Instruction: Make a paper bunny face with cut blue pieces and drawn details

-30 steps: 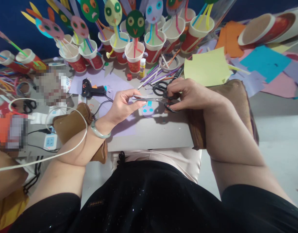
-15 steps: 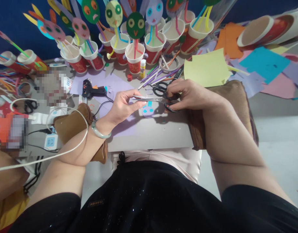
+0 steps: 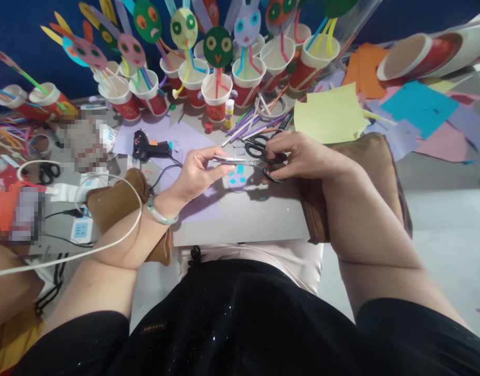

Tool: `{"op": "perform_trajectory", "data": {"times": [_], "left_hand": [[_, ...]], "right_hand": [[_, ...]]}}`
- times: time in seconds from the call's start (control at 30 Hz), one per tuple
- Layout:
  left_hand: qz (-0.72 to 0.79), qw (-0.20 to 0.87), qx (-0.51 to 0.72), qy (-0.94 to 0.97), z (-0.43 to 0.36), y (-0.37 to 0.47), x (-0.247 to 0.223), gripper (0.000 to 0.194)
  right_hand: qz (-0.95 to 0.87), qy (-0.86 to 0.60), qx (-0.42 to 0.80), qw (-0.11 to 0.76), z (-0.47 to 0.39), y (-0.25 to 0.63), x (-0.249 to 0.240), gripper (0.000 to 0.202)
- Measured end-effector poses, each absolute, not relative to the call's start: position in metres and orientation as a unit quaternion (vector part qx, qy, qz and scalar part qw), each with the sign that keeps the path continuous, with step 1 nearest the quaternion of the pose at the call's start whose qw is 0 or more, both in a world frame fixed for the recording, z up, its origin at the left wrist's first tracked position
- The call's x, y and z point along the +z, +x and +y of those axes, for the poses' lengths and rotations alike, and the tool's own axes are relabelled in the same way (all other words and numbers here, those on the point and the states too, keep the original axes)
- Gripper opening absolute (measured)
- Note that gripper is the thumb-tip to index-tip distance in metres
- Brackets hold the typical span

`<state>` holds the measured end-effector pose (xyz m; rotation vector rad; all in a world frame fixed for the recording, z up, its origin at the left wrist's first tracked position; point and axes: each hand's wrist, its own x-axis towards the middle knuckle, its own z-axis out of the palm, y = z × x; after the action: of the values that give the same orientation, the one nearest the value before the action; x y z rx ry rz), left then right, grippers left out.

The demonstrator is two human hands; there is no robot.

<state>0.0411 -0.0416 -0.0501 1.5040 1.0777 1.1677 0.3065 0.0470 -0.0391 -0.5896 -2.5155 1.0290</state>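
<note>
My right hand (image 3: 289, 156) is closed round the black handles of a pair of scissors (image 3: 250, 162), whose blades point left. The blade tips reach between the thumb and fingers of my left hand (image 3: 203, 169), which pinch a small pale piece too small to make out clearly. Below the blades, a light purple paper face (image 3: 237, 180) with blue eyes lies on the table. A second pair of black-handled scissors (image 3: 256, 146) rests just behind my right fingers.
Red paper cups (image 3: 216, 104) with paper faces on straws line the back. Around lie a glue gun (image 3: 150, 148), a glue stick (image 3: 229, 114), loose straws, yellow paper (image 3: 330, 115) and brown cushions (image 3: 365, 167). A white cable (image 3: 118, 237) crosses my left forearm. Someone's arm shows at left.
The scissors and my right hand have shifted very slightly, with the blades still at my left fingertips. The whole view has moved a little.
</note>
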Motion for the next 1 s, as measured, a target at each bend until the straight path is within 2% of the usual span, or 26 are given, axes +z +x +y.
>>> {"op": "perform_trajectory", "data": {"times": [0.23, 0.77, 1.0], "left_hand": [[0.428, 0.458, 0.477, 0.616, -0.042, 0.0423, -0.0489, 0.03], [0.45, 0.446, 0.476, 0.61, -0.0431, 0.0434, -0.0479, 0.038], [0.435, 0.459, 0.479, 0.609, -0.0427, 0.0412, -0.0515, 0.029]], "right_hand": [[-0.886, -0.202, 0.37, 0.192, 0.047, 0.3055, -0.0406, 0.045], [-0.882, -0.202, 0.369, 0.212, 0.0485, 0.3043, -0.0448, 0.041], [-0.848, -0.224, 0.42, 0.232, 0.0474, 0.303, -0.0446, 0.046]]}}
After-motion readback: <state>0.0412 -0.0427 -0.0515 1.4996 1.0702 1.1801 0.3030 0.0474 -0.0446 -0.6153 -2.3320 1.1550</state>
